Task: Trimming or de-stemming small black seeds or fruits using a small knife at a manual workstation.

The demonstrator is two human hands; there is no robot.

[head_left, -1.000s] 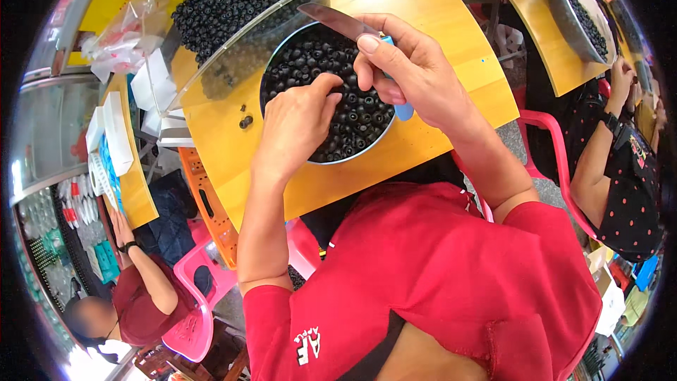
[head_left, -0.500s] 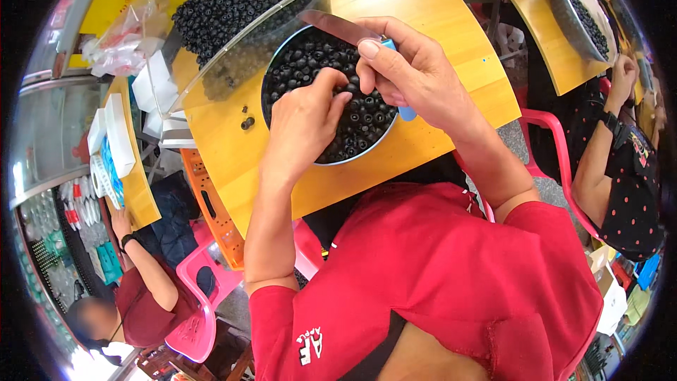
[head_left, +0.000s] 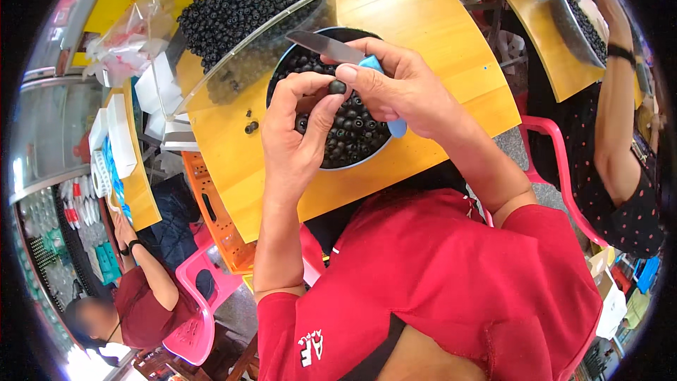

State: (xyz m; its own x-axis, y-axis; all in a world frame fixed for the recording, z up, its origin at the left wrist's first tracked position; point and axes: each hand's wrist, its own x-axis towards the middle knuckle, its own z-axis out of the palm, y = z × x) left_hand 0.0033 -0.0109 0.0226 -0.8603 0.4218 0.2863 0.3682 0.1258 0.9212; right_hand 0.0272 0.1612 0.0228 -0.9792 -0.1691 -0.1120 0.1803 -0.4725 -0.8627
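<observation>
Left hand point(head_left: 296, 134): pinches one small dark berry point(head_left: 338, 87) at its fingertips, above the bowl.
Right hand point(head_left: 402, 88): closed on a blue-handled knife point(head_left: 331, 47), thumb touching the berry.
Bowl point(head_left: 352, 130): round, full of dark berries, on yellow worktop point(head_left: 430, 21).
Clear tub point(head_left: 247, 14): behind, more berries.

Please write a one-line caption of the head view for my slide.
Left hand lifts one dark round fruit over a full bowl, while right hand grips a blue-handled knife.
</observation>
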